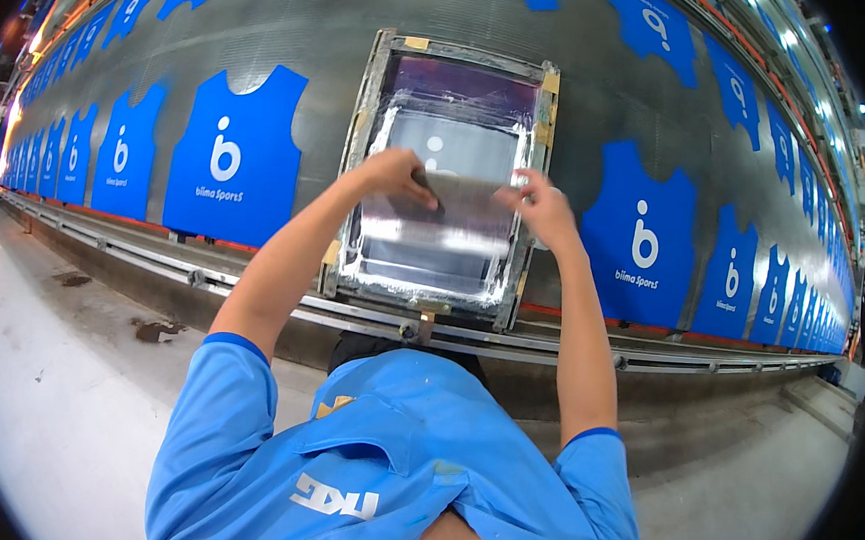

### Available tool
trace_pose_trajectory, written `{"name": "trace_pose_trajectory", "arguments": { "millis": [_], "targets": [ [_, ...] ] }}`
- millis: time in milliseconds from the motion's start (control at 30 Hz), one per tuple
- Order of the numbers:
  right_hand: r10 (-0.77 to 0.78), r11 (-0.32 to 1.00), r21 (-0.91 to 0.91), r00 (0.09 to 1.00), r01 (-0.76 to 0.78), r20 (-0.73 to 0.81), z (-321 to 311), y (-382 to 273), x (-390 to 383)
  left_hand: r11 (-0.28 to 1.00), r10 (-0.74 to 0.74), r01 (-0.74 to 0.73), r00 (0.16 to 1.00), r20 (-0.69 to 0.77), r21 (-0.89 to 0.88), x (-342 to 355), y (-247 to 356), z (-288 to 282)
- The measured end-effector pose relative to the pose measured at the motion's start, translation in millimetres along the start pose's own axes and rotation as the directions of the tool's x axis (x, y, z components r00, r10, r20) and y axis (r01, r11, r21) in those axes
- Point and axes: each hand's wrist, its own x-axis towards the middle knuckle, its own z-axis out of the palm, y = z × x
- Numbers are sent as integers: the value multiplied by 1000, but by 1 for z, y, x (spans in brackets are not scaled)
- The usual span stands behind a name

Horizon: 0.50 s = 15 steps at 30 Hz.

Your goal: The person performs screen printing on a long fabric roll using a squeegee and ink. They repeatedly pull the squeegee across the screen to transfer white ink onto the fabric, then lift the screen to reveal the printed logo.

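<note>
A screen-printing frame (546,117) lies over the dark printing table in front of me. White ink is smeared round the edges of its mesh (452,133), and part of a pale design shows at its middle. Both my hands grip a wide squeegee (472,208) held crosswise over the mesh, slightly blurred by motion. My left hand (399,174) closes round its left end, thumb on the near face. At its right end, my right hand (542,207) pinches the edge with bent fingers. A band of white ink lies below the squeegee; how its blade meets the mesh is hidden.
Blue sleeveless shirt pieces with white prints lie flat in rows, one (250,147) left of the frame and another (631,224) right. More line the table's far side. A metal rail (280,304) runs along the near edge, above a pale floor (64,375) with dark stains.
</note>
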Motion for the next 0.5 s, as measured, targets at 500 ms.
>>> {"name": "trace_pose_trajectory", "arguments": {
  "millis": [500],
  "targets": [
    [-421,692,-618,904,373,73,97,4,-7,929,177,41,824,-538,367,56,24,-99]
  ]
}}
